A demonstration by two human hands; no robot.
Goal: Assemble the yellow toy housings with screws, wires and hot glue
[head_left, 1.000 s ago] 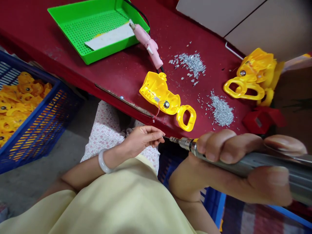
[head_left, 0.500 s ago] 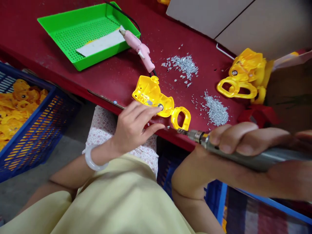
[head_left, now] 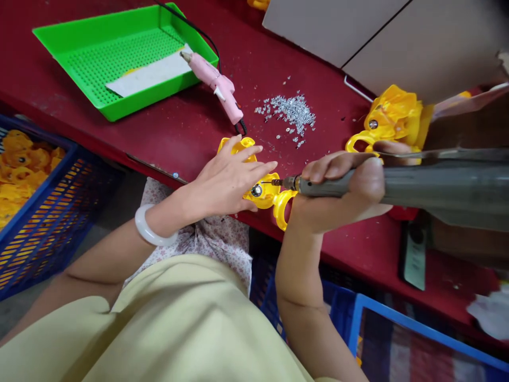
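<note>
A yellow plastic shell [head_left: 267, 197] with a ring-shaped end lies at the table's front edge, a round metal piece in it. My left hand [head_left: 228, 178] rests over the shell's left part with its fingers spread, hiding much of it. My right hand [head_left: 342, 185] is wrapped round a grey electric screwdriver [head_left: 433, 183], which lies level and points left. Its tip reaches the shell beside the round metal piece; whether they touch is unclear.
A pink glue gun [head_left: 218, 87] leans on a green tray [head_left: 107, 109]. Small silvery screws [head_left: 294, 111] are heaped behind the shell. Another yellow assembly [head_left: 393, 114] stands at right. A blue basket [head_left: 75, 196] of yellow parts is at left, a phone-like object [head_left: 414, 254] at right.
My right hand has swung the screwdriver up and left, bringing its tip to the shell. My left hand has spread over the shell. The view has shifted slightly.
</note>
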